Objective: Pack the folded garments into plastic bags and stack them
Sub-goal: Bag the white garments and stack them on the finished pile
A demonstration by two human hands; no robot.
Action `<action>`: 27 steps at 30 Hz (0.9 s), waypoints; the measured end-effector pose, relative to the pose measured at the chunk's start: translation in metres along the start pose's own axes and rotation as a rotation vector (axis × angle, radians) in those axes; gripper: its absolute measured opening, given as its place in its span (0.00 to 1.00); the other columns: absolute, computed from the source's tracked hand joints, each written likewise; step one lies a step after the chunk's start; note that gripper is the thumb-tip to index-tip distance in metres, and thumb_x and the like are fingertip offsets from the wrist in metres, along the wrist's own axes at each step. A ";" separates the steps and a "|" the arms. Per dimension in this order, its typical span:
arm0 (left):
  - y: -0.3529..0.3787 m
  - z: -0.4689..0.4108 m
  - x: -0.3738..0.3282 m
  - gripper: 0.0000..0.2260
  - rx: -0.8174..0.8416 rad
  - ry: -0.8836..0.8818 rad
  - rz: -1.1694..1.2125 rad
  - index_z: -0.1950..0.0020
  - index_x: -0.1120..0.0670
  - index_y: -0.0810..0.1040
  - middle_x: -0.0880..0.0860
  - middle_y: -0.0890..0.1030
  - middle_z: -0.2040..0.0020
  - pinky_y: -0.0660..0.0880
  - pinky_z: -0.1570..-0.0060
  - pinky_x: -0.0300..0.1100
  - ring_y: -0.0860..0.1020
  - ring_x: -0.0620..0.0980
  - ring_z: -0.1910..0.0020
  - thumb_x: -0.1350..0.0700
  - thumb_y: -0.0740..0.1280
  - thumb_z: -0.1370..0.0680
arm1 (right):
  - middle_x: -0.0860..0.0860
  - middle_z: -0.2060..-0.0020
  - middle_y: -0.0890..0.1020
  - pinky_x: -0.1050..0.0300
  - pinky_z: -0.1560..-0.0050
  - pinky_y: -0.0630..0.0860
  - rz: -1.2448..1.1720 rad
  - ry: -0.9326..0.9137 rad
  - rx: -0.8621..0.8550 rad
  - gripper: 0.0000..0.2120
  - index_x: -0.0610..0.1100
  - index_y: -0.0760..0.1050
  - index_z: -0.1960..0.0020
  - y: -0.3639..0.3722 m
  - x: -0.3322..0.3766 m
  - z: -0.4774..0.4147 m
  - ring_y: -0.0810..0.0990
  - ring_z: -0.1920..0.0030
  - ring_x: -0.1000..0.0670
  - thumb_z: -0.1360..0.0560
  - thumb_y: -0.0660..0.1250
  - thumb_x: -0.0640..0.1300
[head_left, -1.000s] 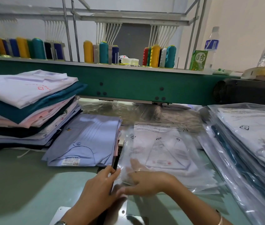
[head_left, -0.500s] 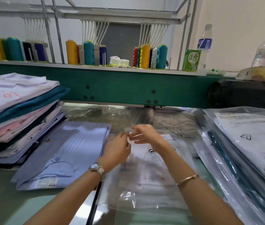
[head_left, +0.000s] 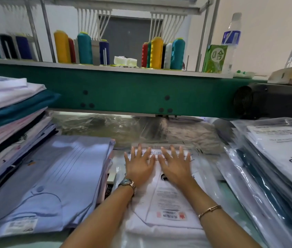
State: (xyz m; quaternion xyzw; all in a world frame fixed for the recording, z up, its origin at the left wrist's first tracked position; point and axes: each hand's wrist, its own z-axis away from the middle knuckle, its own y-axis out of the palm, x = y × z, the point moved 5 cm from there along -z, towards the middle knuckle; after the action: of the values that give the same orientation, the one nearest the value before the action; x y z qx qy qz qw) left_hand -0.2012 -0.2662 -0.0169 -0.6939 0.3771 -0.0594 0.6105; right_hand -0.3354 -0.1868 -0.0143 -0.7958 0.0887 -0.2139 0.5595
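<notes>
flat now, left hand, right hand pressing bagged white garment beneath

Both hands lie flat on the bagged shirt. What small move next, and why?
Probably smooth both palms outward to press the far edge closed: left hand and right hand lie flat there on the bagged white shirt, not yet moved to the bagged stack at right.

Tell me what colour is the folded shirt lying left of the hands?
The folded shirt is light blue; head view.
</notes>
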 end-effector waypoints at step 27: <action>-0.026 0.014 0.005 0.37 -0.096 0.091 -0.297 0.20 0.53 0.51 0.59 0.42 0.20 0.44 0.24 0.57 0.45 0.59 0.21 0.31 0.48 0.21 | 0.40 0.32 0.73 0.41 0.25 0.54 -0.141 0.068 -0.495 0.19 0.40 0.76 0.35 -0.050 -0.017 0.026 0.61 0.26 0.37 0.24 0.64 0.43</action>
State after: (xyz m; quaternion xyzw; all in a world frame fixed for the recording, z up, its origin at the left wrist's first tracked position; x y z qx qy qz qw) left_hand -0.1780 -0.2584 0.0012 -0.7670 0.3001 -0.1623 0.5434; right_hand -0.3444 -0.1401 0.0207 -0.9050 0.1013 -0.2511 0.3282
